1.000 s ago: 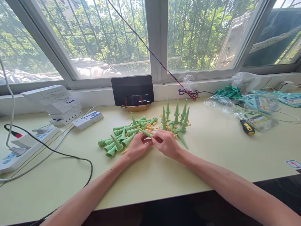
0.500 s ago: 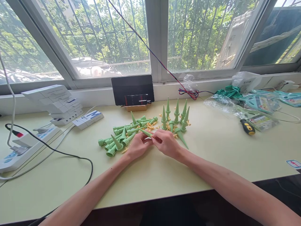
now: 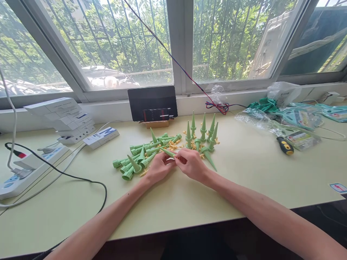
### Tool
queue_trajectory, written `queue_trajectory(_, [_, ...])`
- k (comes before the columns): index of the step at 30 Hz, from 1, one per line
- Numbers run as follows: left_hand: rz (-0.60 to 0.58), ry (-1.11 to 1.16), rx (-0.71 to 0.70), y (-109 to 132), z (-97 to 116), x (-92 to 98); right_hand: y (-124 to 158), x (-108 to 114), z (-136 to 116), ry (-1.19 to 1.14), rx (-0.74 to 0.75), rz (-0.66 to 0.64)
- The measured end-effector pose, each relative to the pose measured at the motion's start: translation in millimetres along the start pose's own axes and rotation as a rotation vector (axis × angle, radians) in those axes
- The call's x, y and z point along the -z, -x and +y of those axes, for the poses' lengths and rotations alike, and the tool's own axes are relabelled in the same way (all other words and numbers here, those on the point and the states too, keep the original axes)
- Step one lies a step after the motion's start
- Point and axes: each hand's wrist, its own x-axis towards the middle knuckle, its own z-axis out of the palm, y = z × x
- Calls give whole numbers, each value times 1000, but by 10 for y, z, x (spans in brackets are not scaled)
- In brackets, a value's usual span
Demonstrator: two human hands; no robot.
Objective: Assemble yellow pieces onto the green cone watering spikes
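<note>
Between both hands is a green plastic watering spike, its pointed end aimed up and left. My left hand is closed around it from the left. The closed fingers of my right hand meet it at its other end, which they hide. Left of the hands lies a heap of green spikes, some on their sides and some upright. Small yellow-orange valve pieces are scattered just behind the hands. Several spikes with yellow valves stand point up behind my right hand, and one leaning spike points toward me.
A tablet with a phone leans by the window. White boxes, a power strip and a black cable are at left. Plastic-bagged items and a yellow-black screwdriver lie at right.
</note>
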Motion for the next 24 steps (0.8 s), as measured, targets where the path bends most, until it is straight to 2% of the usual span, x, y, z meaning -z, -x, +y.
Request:
queue_trajectory(14, [7, -3, -3, 9, -6, -1, -3, 3, -4, 14, -59, 2])
queue_trajectory(24, [-13, -25, -2, 0, 8, -1, 1, 8, 15, 28, -9, -24])
